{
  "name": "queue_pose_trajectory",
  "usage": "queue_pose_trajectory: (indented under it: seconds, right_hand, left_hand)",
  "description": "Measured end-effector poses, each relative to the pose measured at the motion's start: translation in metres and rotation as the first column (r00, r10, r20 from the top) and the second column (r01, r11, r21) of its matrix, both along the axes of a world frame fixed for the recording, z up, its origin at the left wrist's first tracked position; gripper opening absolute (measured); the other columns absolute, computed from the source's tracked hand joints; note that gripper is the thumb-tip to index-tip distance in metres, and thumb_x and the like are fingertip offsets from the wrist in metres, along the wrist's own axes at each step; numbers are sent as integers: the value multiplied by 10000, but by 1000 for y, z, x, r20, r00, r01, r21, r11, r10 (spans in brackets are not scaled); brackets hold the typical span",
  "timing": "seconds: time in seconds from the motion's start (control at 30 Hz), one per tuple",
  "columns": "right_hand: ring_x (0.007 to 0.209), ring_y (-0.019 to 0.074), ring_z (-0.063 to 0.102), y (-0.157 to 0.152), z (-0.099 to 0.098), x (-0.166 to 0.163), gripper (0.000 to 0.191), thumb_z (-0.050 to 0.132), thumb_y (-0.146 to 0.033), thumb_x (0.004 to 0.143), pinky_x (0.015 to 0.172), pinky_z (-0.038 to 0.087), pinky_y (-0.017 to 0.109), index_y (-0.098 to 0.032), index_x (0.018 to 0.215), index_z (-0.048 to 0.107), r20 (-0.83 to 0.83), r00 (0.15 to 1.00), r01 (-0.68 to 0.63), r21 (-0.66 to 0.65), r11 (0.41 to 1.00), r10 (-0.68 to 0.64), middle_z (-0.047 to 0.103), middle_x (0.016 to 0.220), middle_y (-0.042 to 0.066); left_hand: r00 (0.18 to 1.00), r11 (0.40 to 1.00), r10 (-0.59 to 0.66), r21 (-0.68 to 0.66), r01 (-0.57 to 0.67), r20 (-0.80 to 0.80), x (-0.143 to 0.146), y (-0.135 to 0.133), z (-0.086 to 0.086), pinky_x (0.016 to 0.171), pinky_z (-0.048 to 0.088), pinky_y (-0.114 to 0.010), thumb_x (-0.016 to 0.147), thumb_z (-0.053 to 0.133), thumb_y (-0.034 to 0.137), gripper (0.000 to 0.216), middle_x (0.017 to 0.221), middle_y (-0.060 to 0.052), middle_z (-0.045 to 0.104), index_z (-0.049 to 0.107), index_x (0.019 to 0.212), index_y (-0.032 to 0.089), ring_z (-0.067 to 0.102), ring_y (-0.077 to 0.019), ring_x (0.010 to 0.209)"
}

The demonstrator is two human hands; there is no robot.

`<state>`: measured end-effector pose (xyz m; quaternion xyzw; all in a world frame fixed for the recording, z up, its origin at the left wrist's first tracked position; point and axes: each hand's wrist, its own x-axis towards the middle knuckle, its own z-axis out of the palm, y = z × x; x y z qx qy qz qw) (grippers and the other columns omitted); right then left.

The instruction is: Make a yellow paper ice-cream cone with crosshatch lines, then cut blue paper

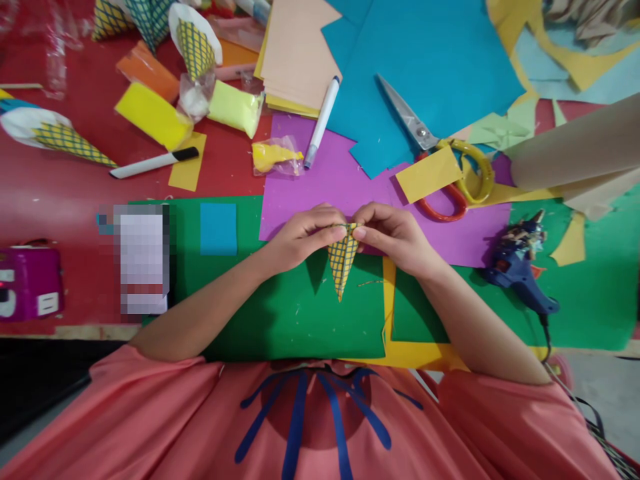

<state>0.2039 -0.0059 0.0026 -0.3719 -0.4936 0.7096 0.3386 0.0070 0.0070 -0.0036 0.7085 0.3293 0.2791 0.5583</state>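
Observation:
A small yellow cone with a dark criss-cross pattern hangs point-down between my hands, above a green sheet. My left hand pinches the left side of its wide upper edge between thumb and fingers. On the opposite side, my right hand pinches the same edge, its thumb close to the left thumb. The fingertips behind the cone are partly hidden. Just beyond the hands lies a purple sheet.
Scissors lie beyond my right hand, a yellow paper strip across their handles. A blue glue gun with a cord rests at right. Markers, clay packets and another patterned cone lie at left and back.

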Motion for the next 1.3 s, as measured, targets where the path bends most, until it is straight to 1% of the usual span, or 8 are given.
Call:
queue_pose_trajectory:
  seconds: [0.17,0.4,0.73,1.13,1.3]
  right_hand:
    - [601,54,545,0,0,0,185,675,-309,793,557,467,164,-154,786,575,4,1000,4,0,1000,-4,572,658,-31]
    - [606,54,547,1,-1,2,148,657,-281,812,572,463,171,-155,798,582,-4,1000,-14,37,999,14,577,663,-31]
    - [617,57,555,2,0,3,136,652,-267,814,576,466,175,-149,803,585,-18,999,-38,48,998,39,584,684,-26]
    - [584,49,502,1,-2,2,155,646,-273,819,528,409,171,-150,775,562,-5,999,-34,94,995,35,548,667,-30]
    - [584,51,484,1,-2,2,176,651,-288,813,528,400,174,-148,765,557,12,1000,-23,86,996,22,529,651,-32]
  left_hand:
    - [1000,998,15,-54,-13,23,1,-1,1,751,423,-313,898,471,415,306,766,-13,579,594,732,189,537,-154,803]
    - [998,995,16,-102,-10,60,2,-3,2,760,432,-309,897,481,405,285,790,-15,583,605,753,192,547,-150,813]
    - [999,998,15,-67,-12,41,1,-3,1,768,432,-324,895,475,411,289,764,-14,571,594,741,197,540,-160,813]
    - [999,997,11,-81,-7,40,3,-3,1,791,421,-322,897,472,409,284,770,-15,568,585,746,196,534,-159,827]
    - [1000,997,8,-80,-7,16,2,-2,1,782,422,-317,898,471,412,293,776,-15,575,587,742,194,536,-158,829]
